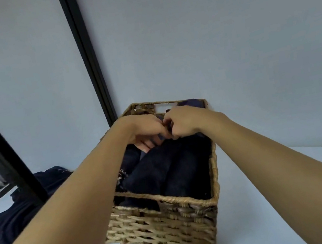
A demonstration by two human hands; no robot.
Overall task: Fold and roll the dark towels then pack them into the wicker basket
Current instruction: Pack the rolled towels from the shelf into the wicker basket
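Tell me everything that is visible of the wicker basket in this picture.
The wicker basket is rectangular, woven of tan and brown strands, with a braided rim and a handle slot in its far wall. It rests upright on a white surface, open on top. Inside lie rolled dark towels. The left hand and right hand pinch towel fabric above its far end.

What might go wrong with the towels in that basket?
The wicker basket already looks packed with rolled towels. The dark towel that the left hand and right hand pinch may unroll, or it may push its neighbours loose. It could also snag on the rough weave.
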